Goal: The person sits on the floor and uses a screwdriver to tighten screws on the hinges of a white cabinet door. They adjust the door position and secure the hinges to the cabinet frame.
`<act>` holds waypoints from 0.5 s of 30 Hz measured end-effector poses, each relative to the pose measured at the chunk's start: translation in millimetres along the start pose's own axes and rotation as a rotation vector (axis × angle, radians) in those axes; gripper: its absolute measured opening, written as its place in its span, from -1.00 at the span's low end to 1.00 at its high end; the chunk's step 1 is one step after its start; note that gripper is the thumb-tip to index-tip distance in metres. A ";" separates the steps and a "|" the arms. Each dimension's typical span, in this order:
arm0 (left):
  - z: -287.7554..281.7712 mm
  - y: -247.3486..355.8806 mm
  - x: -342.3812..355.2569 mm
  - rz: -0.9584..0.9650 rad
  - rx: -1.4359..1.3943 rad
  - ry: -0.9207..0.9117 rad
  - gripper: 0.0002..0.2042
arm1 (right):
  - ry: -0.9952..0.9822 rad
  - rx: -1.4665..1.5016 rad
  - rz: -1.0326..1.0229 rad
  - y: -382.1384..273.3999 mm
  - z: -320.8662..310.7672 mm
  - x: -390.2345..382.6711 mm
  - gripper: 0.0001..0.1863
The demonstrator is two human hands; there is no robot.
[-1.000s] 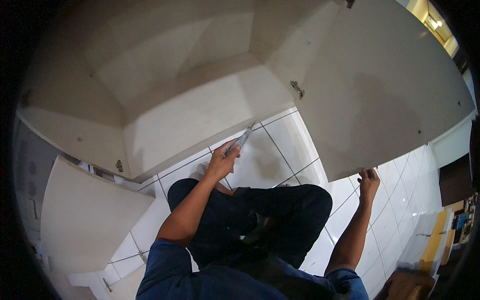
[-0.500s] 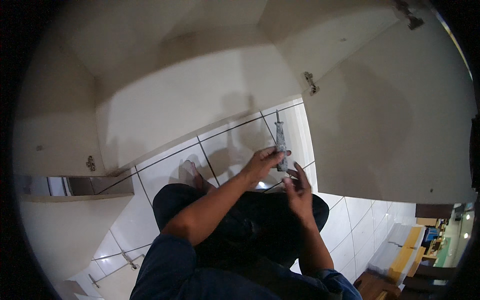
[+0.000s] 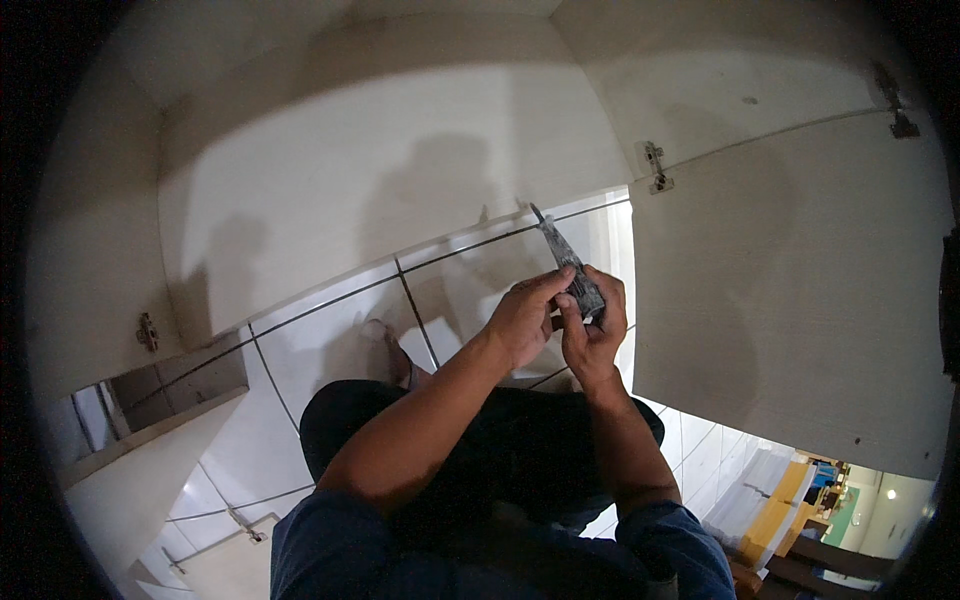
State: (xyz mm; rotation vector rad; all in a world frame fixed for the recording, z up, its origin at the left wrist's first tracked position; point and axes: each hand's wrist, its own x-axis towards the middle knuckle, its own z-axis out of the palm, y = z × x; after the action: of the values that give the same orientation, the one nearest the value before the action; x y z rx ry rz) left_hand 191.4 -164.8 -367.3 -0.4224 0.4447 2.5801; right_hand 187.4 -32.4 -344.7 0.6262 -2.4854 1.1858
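Note:
A screwdriver (image 3: 562,246) with a thick, mottled grey handle points up and slightly left, its thin dark shaft away from me. My left hand (image 3: 524,315) grips the handle from the left, thumb laid along it. From the right, my right hand (image 3: 598,340) closes around the lower end of the same handle, its thumb close to the left one. Both hands are above my knees, in front of the low edge of the open cabinet (image 3: 300,200). Some fingertips are hidden behind the handle.
An open cabinet door (image 3: 790,290) stands on the right, joined by metal hinges (image 3: 656,168). Another hinge (image 3: 148,332) shows at the left. White floor tiles (image 3: 310,365) with dark joints lie below. Stacked flat boards (image 3: 775,505) are at the lower right.
My right hand has moved up and closed on the lower handle. The screwdriver has tilted from nearly upright to leaning left. The view has shifted slightly.

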 end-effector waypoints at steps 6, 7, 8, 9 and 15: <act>-2.2 -1.1 5.4 0.028 0.210 0.157 -0.33 | 0.016 -0.167 -0.015 37.1 -11.5 57.5 -0.62; -3.3 -2.2 6.4 0.022 0.329 0.170 -0.28 | 0.021 -0.193 -0.007 49.8 -15.1 72.3 -0.61; -5.0 -2.4 7.7 0.019 0.461 0.164 -0.24 | -0.075 -0.385 -0.046 62.7 -17.9 85.9 -0.60; -7.1 -2.2 9.3 0.014 0.606 0.168 -0.20 | -0.162 -0.570 -0.079 75.4 -19.8 98.8 -0.59; -18.8 -2.1 14.7 0.015 0.725 0.206 -0.23 | -0.416 -1.047 -0.266 126.7 -10.3 145.1 -0.51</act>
State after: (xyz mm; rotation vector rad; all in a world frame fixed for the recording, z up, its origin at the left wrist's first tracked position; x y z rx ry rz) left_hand 184.2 -164.2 -390.1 -0.4119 1.3864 2.1871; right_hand -0.4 10.5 -354.7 0.8638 -2.7324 -0.4253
